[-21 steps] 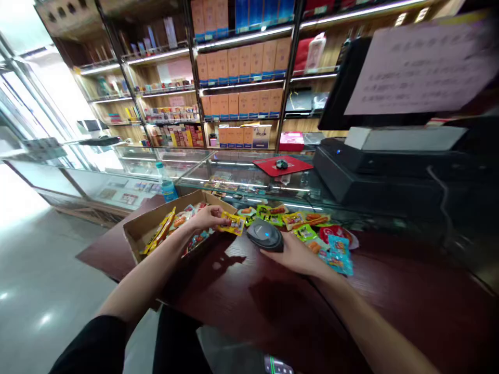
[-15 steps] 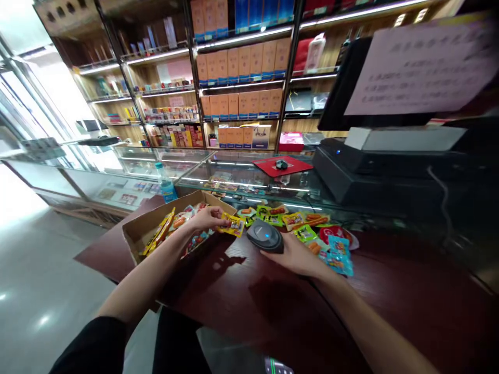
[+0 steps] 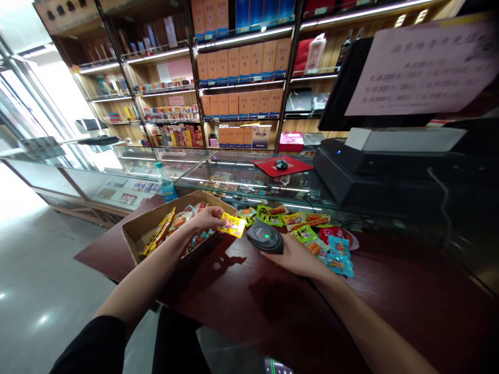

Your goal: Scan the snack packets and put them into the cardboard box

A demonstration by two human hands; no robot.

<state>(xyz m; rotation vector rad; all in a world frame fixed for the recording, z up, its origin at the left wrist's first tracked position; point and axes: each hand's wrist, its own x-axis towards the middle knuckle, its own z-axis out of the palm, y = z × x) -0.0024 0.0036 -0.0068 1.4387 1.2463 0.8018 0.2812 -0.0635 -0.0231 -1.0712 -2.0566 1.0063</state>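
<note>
Between the fingers of my left hand is a small yellow snack packet, held up over the right edge of a cardboard box. My right hand grips a dark barcode scanner, whose head points left at the packet, with a green light glowing on top. Its handle is mostly hidden by my fingers. Inside the box lie yellow packets and other wrapped snacks. Behind and right of the scanner, several packets are spread out, among them green ones and light blue ones.
A blue bottle stands behind the box. On the glass counter are a red mouse pad with a mouse and, to the right, a monitor with a paper sheet on it. A keypad device shows at the bottom edge.
The light on the scanner has turned from blue to green. The yellow packet's printed face looks brighter and slightly turned; both hands stay nearly in place.
</note>
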